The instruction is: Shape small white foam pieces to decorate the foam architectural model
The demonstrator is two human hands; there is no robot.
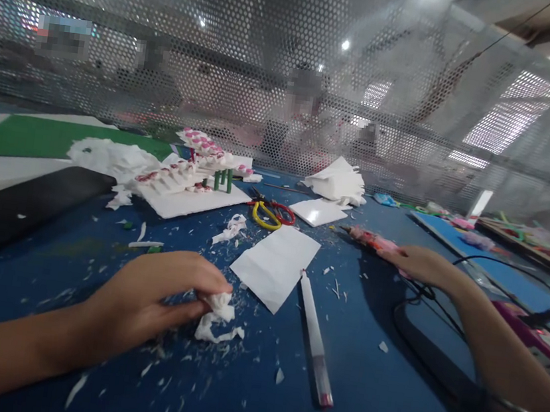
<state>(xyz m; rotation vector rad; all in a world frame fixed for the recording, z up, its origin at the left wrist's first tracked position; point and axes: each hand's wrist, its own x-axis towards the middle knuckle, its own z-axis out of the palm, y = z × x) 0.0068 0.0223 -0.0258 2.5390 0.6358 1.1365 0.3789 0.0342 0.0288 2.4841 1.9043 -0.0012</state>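
Observation:
My left hand (162, 306) pinches a crumpled piece of white tissue (220, 306) between thumb and fingers, low over the table. At the right, my right hand (415, 263) is closed on the rear of a corded tool (371, 239) with a pinkish, wrapped body and a dark narrow tip pointing left. Between the hands lie a white paper sheet (275, 266) and a white pen (313, 338) with a red end. Behind them, scissors (267, 216) with yellow and red handles rest beside a white model (189, 169) with pink-spotted roofs and green posts on a white board.
White scraps litter the blue table (231, 401). A black, flat object (28, 209) and green sheet (67, 139) lie left. Stacked white papers (338, 182) sit at the back. A purple power strip (532, 338) and black cord (399, 315) are right. Perforated metal (254, 50) stands behind.

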